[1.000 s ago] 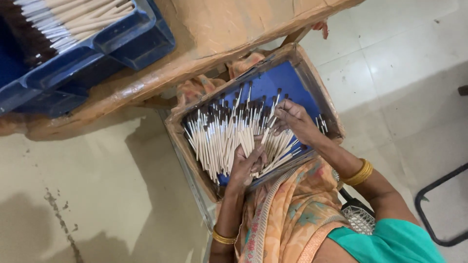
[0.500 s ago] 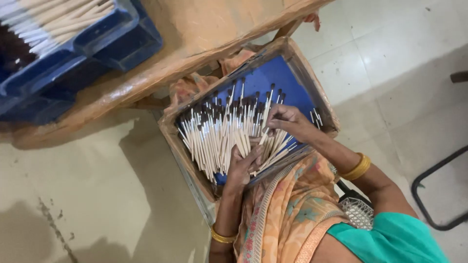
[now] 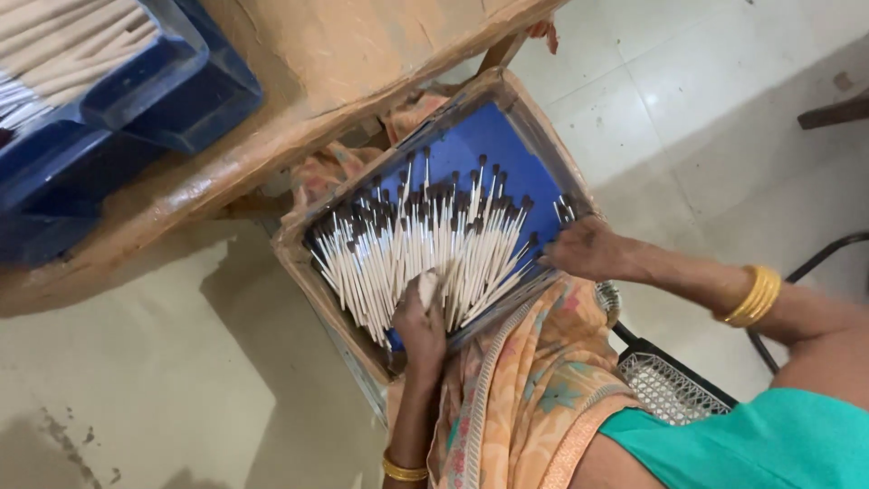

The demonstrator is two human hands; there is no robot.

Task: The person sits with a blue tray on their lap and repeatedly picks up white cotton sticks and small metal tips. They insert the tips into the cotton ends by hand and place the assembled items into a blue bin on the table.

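Blue plastic crates (image 3: 172, 86) with more pale sticks sat up on the worn wooden table (image 3: 362, 54) at the far left, not being touched. Moving right, the cardboard tray with the blue bottom (image 3: 471, 145) rested on the person's lap, and the fan of thin dark-tipped sticks (image 3: 425, 244) in it looked more spread out than a second earlier, so I'd guess the bunch was being evened out. Left hand (image 3: 421, 317) was at the near end of the pile, fingers curled and closed around the bases of the sticks, wrist coming straight up from the lap. Right hand (image 3: 588, 249) had slid off the tips to the tray's right edge, loosely cupped over a few stray sticks; couldn't tell if it actually gripped any. Forearm with gold bangles (image 3: 751, 294) angled in from the right.
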